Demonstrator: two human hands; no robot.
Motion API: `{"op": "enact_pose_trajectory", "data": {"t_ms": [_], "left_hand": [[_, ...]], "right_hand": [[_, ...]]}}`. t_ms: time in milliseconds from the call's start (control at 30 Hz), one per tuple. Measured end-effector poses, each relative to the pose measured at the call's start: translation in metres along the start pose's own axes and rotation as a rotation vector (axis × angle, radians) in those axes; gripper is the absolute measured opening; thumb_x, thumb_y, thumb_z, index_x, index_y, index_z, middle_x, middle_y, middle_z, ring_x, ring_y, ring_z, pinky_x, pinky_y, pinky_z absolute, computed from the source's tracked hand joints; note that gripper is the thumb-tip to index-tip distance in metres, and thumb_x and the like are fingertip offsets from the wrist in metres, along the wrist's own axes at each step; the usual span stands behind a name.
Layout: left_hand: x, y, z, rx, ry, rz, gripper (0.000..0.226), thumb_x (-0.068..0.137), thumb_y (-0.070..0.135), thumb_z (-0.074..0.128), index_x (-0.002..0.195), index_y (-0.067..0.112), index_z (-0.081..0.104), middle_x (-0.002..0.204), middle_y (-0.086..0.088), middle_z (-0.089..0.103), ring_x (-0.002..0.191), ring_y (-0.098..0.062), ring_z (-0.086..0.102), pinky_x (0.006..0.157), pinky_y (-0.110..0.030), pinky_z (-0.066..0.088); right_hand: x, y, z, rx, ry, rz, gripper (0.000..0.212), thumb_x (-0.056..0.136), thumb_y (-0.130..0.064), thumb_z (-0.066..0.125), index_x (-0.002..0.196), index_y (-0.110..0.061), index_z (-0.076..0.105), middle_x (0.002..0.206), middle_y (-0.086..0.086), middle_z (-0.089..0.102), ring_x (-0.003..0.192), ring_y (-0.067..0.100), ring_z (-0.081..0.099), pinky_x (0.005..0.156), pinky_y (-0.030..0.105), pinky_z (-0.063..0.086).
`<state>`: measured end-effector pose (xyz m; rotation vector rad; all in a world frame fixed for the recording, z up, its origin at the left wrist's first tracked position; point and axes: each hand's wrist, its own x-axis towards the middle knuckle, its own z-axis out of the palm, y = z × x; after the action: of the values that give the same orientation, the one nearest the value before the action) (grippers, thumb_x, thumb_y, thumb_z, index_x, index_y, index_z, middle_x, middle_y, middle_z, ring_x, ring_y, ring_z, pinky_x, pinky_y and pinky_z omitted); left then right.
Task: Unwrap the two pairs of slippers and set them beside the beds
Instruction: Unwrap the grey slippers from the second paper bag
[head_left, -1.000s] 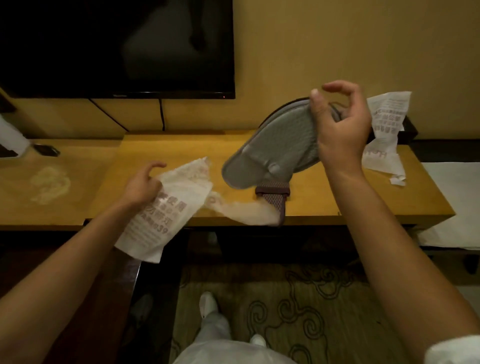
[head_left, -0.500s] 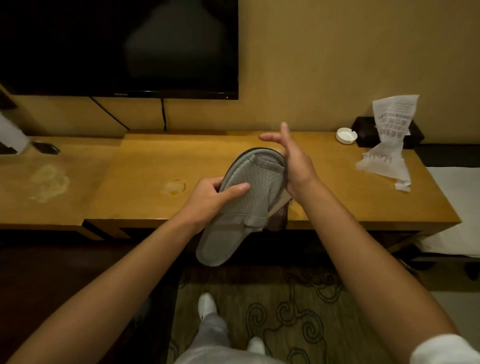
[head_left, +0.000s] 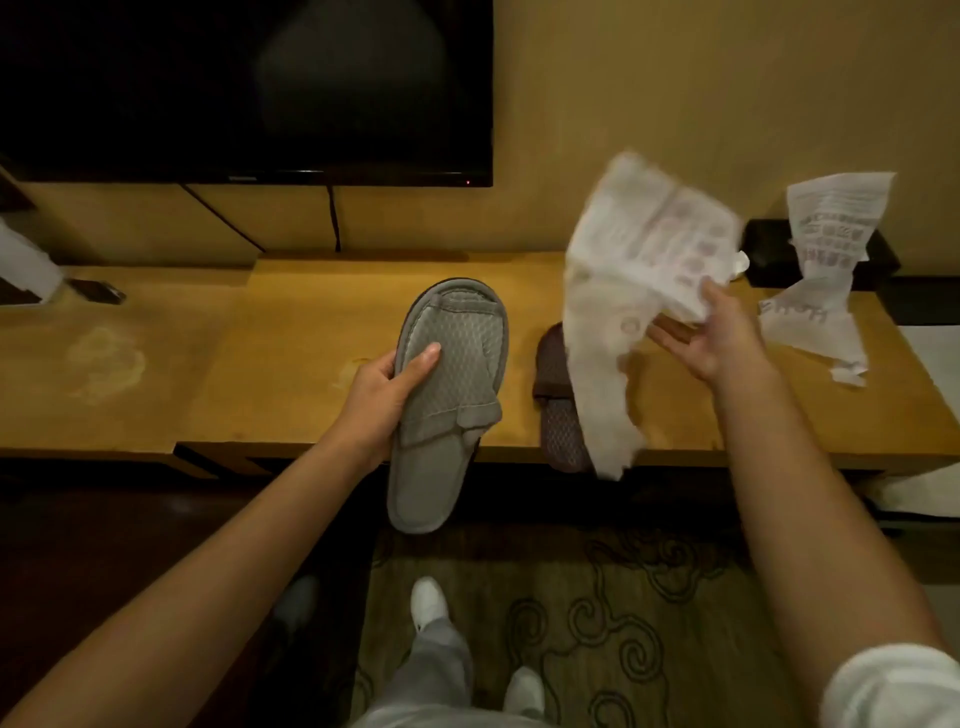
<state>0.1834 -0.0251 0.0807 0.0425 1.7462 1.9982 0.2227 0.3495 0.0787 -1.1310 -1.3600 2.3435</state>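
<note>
While gripped around its middle by the left hand (head_left: 382, 397), grey slipper (head_left: 447, 395) held upright over near edge of wooden cabinet (head_left: 260, 332). Right hand (head_left: 714, 338) loosely pinching blurred white wrapper (head_left: 631, 270), fingers half open. Brown slipper (head_left: 558, 400) lying on cabinet, partly behind wrapper. Second torn wrapper (head_left: 826, 275) far right.

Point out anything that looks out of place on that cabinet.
A torn wrapper lies crumpled at the cabinet's right end, and the brown slipper overhangs the front edge. Pale stains mark the top on the left.
</note>
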Motion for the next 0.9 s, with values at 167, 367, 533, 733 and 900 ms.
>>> {"op": "enact_pose_trajectory", "data": {"t_ms": [167, 367, 533, 733, 900], "left_hand": [[0.024, -0.005, -0.028, -0.016, 0.058, -0.033, 0.04, 0.086, 0.047, 0.073, 0.112, 0.018, 0.072, 0.113, -0.005, 0.076, 0.103, -0.022, 0.074, 0.074, -0.029, 0.06], [0.053, -0.008, -0.051, -0.017, 0.05, -0.048, 0.049, 0.084, 0.051, 0.071, 0.12, 0.019, 0.068, 0.117, -0.005, 0.075, 0.107, -0.023, 0.072, 0.081, -0.036, 0.059], [0.074, -0.005, -0.084, 0.078, 0.14, -0.002, 0.051, 0.087, 0.053, 0.069, 0.132, 0.032, 0.058, 0.122, 0.004, 0.07, 0.112, -0.02, 0.069, 0.085, -0.038, 0.059], [0.086, 0.005, -0.121, 0.014, 0.167, 0.045, 0.045, 0.095, 0.041, 0.065, 0.139, 0.04, 0.053, 0.129, 0.006, 0.066, 0.116, -0.019, 0.066, 0.088, -0.038, 0.058], [0.061, 0.013, -0.15, -0.075, 0.304, 0.13, 0.033, 0.097, 0.04, 0.064, 0.129, 0.034, 0.062, 0.12, 0.006, 0.072, 0.107, -0.012, 0.07, 0.076, -0.025, 0.059]], "right_hand": [[0.035, 0.054, -0.006, -0.51, 0.161, 0.249, 0.08, 0.092, -0.069, 0.051, 0.142, -0.007, 0.049, 0.131, 0.014, 0.058, 0.107, 0.032, 0.062, 0.084, 0.044, 0.054], [0.038, 0.157, 0.033, -0.983, 0.229, 0.196, 0.072, 0.08, -0.051, 0.079, 0.132, -0.005, 0.058, 0.13, 0.015, 0.065, 0.112, 0.036, 0.064, 0.089, 0.042, 0.056], [0.05, 0.175, 0.06, -0.645, 0.197, 0.244, 0.07, 0.072, -0.027, 0.091, 0.13, -0.003, 0.059, 0.134, 0.011, 0.063, 0.12, 0.034, 0.06, 0.099, 0.046, 0.054], [0.036, 0.152, 0.119, -0.567, 0.035, 0.098, 0.037, 0.087, -0.017, 0.077, 0.121, -0.012, 0.064, 0.12, 0.011, 0.072, 0.099, 0.031, 0.07, 0.083, 0.044, 0.059], [0.002, 0.112, 0.177, -0.462, -0.284, 0.136, 0.024, 0.091, -0.02, 0.072, 0.114, -0.017, 0.067, 0.098, 0.007, 0.08, 0.078, 0.025, 0.078, 0.059, 0.033, 0.06]]}}
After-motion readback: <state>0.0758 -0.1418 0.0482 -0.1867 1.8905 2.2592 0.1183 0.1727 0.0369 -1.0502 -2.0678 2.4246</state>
